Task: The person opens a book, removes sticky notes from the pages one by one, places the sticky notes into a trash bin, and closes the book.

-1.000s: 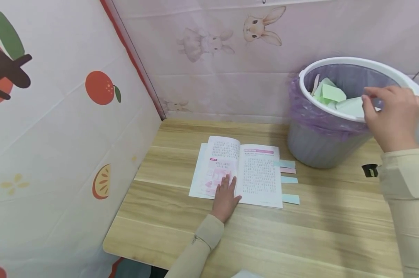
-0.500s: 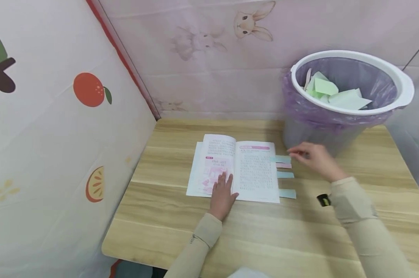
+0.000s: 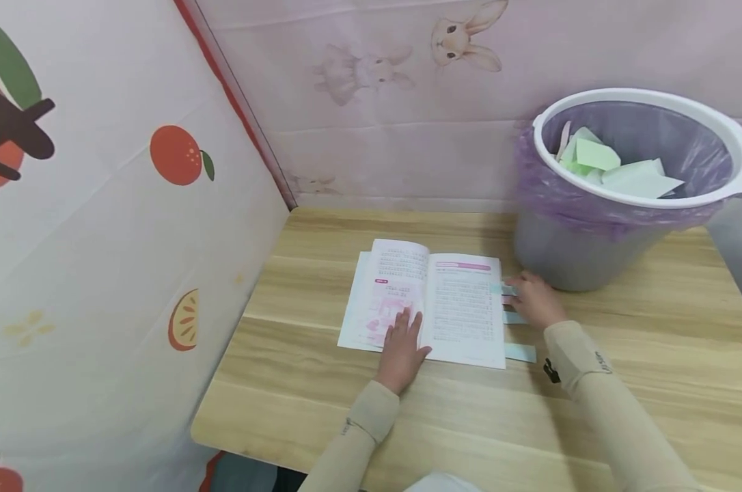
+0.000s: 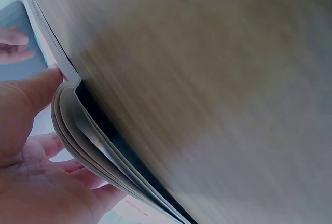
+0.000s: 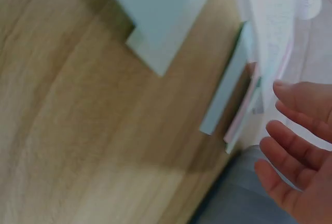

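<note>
The right hand [image 3: 536,301], fingers loosely bent, has left the upper-right bin [image 3: 583,253] for tabs [image 3: 520,352] pointing right, long axes near level; left hand [image 3: 402,352] spreads on the book [image 3: 463,311].

Study corner, rabbit-print wall [image 3: 359,164], fruit-print wall [image 3: 113,253], wood-grain table [image 3: 279,383], open book [image 3: 463,321]

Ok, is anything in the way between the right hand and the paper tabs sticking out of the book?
Nothing visible stands between the right hand and the paper tabs; the bin stands beyond, off that path.
</note>
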Action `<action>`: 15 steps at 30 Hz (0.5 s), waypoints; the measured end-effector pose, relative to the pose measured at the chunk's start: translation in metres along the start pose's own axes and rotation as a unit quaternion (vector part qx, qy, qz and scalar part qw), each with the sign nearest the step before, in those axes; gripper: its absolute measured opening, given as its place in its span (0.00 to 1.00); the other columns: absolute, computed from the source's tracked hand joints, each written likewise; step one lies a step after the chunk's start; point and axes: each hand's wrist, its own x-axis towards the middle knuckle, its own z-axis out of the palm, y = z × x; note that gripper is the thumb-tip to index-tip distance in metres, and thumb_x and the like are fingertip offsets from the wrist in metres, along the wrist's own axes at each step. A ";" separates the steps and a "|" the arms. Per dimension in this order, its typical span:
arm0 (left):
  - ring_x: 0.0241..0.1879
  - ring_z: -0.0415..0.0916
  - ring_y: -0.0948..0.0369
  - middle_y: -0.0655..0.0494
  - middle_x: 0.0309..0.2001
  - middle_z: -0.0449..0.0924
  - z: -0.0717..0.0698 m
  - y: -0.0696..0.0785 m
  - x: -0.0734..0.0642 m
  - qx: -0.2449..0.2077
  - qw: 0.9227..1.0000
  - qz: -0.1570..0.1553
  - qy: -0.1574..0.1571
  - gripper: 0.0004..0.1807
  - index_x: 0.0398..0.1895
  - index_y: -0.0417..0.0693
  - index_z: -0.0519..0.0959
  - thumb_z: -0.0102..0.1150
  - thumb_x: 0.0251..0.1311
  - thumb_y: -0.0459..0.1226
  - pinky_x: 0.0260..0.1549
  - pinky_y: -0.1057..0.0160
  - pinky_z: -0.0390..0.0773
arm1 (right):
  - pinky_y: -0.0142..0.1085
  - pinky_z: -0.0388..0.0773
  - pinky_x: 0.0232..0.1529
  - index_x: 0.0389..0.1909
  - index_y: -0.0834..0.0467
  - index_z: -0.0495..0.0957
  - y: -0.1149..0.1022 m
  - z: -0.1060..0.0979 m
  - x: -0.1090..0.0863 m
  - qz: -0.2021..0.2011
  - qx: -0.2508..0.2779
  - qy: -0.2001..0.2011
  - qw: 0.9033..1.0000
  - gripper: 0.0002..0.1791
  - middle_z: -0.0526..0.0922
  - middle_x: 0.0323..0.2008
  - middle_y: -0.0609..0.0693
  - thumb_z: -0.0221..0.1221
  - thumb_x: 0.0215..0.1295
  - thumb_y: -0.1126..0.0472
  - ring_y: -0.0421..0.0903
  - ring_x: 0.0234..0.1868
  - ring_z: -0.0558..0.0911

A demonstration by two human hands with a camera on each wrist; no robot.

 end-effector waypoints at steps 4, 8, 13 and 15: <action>0.73 0.48 0.48 0.42 0.74 0.50 0.000 0.002 0.000 0.003 1.000 0.003 0.003 0.40 0.73 0.45 0.58 0.60 0.61 0.48 0.69 0.48 0.55 | 0.57 0.76 0.43 0.50 0.71 0.78 0.004 0.002 0.001 -0.006 -0.024 0.011 1.000 0.20 0.76 0.42 0.67 0.66 0.58 0.65 0.64 0.43 0.77; 0.73 0.48 0.49 0.43 0.74 0.49 -0.002 0.002 -0.001 0.010 1.000 -0.001 -0.001 0.40 0.74 0.46 0.57 0.59 0.62 0.49 0.69 0.48 0.54 | 0.57 0.76 0.43 0.49 0.70 0.79 0.007 0.005 0.005 -0.014 -0.043 0.005 0.999 0.20 0.77 0.42 0.65 0.66 0.58 0.64 0.63 0.43 0.77; 0.73 0.47 0.49 0.43 0.75 0.49 -0.004 0.002 -0.001 0.014 1.000 -0.003 -0.008 0.40 0.74 0.47 0.56 0.58 0.62 0.49 0.69 0.48 0.54 | 0.59 0.74 0.45 0.48 0.70 0.79 0.009 0.009 0.009 -0.010 -0.049 -0.011 0.999 0.18 0.77 0.43 0.65 0.66 0.59 0.64 0.63 0.45 0.76; 0.73 0.47 0.49 0.43 0.75 0.48 -0.004 0.002 -0.002 0.016 1.000 -0.005 -0.011 0.40 0.74 0.47 0.56 0.58 0.62 0.50 0.70 0.49 0.53 | 0.60 0.74 0.46 0.49 0.70 0.78 0.009 0.010 0.011 -0.009 -0.045 -0.018 0.999 0.19 0.76 0.44 0.66 0.65 0.59 0.64 0.64 0.46 0.75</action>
